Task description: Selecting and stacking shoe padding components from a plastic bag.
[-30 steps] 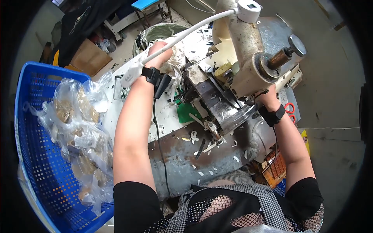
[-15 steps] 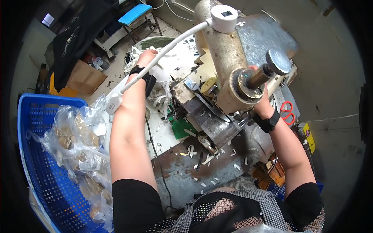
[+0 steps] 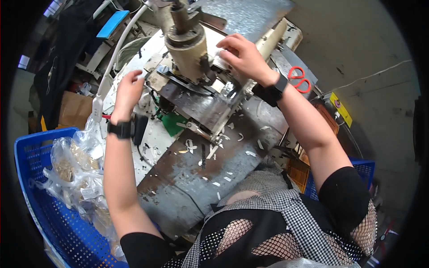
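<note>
A cream-and-metal industrial sewing-type machine (image 3: pixel 187 51) stands ahead of me, with a worn steel bed plate (image 3: pixel 192 103) below its thick round head. My left hand (image 3: pixel 128 91) is raised left of the bed, above the white table top. Its fingers are bent together with a small pale bit at the tips, too small to name. My right hand (image 3: pixel 243 58) hovers right of the machine head, palm down. Thumb and forefinger are curved and apart, near a whitish area beside the head. Whether the right fingertips touch anything is not clear.
Left, a blue plastic basket (image 3: pixel 44 138) holds clear plastic bags (image 3: pixel 85 178) with brown contents. Red-handled scissors (image 3: pixel 299 79) lie right of the machine. White scraps (image 3: pixel 228 178) litter the metal table edge (image 3: pixel 178 196). A green piece (image 3: pixel 173 124) sits beside the bed. Behind is a blue-topped stool (image 3: pixel 113 23).
My right hand has come out from behind the machine head to its right side. My left hand has drawn back from the table's far left. The whole view has shifted.
</note>
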### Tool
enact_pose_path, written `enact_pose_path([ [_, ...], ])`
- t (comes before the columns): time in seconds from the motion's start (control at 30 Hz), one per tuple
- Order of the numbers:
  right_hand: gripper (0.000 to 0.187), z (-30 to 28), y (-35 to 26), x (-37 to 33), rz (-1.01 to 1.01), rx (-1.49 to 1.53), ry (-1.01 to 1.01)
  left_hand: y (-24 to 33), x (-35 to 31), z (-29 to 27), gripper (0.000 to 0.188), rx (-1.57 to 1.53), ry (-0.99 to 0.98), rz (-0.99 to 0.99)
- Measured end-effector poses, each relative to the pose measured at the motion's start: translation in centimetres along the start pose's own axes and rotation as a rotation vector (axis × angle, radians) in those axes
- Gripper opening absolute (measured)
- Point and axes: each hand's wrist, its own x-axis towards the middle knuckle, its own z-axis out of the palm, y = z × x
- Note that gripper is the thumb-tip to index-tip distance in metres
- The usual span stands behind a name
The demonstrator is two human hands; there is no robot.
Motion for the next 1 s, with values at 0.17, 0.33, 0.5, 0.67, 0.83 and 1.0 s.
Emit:
enact_pose_path([
  [0.17,0.016,-5.4,-0.4,-9.9,0.164,-0.170,0.169,3.3,-11.5,-0.7,0.033,0.031,0.058,0.124],
  [0.33,0.046,-7.3,9.7,-16.1,0.372,-0.447,0.053,6.4,-19.4,0.7,0.032,-0.159,0.077,0.037],
  [0.5,0.055,-4.8,12.2,-15.9,0.321,-0.673,-0.222,6.7,-25.3,2.4,0.031,-0.172,0.095,-0.003],
  [0.67,0.058,-1.9,4.5,-19.0,0.318,-0.694,-0.430,6.4,-29.4,3.0,0.029,-0.234,0.111,-0.044],
  [0.83,0.046,0.5,-1.8,-20.5,0.141,-0.096,-0.594,8.2,-31.5,2.0,0.028,-0.167,0.091,-0.061],
  [1.0,0.035,-2.0,-1.1,-16.3,-0.045,-0.498,-0.040,9.8,-34.5,-0.6,0.029,-0.127,0.143,-0.109],
])
